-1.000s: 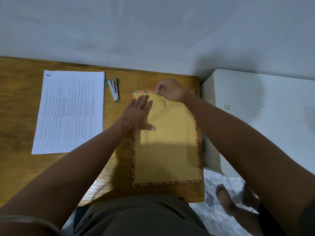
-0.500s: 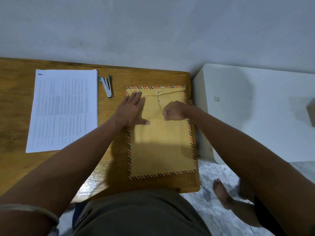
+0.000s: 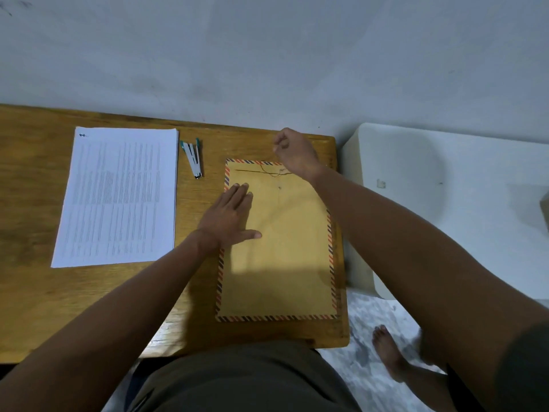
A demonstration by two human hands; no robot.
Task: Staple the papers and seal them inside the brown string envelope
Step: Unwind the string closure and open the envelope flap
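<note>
One brown envelope (image 3: 279, 257) with a striped orange-and-dark border lies flat on the wooden desk (image 3: 35, 179), near its right end. One stack of printed papers (image 3: 118, 197) lies well to the left of it, and one stapler (image 3: 193, 157) with teal trim rests between the two, just beside the stack's upper right corner.

Two bare hands are in view. The left hand (image 3: 228, 217) lies palm down on the envelope's upper left part, its fingers (image 3: 242, 194) straight and pressed together, thumb spread out to the right, holding nothing. The right hand (image 3: 292, 153) is raised over the desk just beyond the envelope's top edge, curled into a loose fist. One thin string (image 3: 271, 173) trails across the flap below it; whether the curled fingers pinch its end cannot be made out. One small round fastener (image 3: 279, 187) shows below the flap line.

The print on the papers is too small to read. The right forearm covers part of the envelope's upper right edge. A white surface (image 3: 445, 203) stands to the right of the desk, and one bare foot (image 3: 389, 352) shows on the floor below it.
</note>
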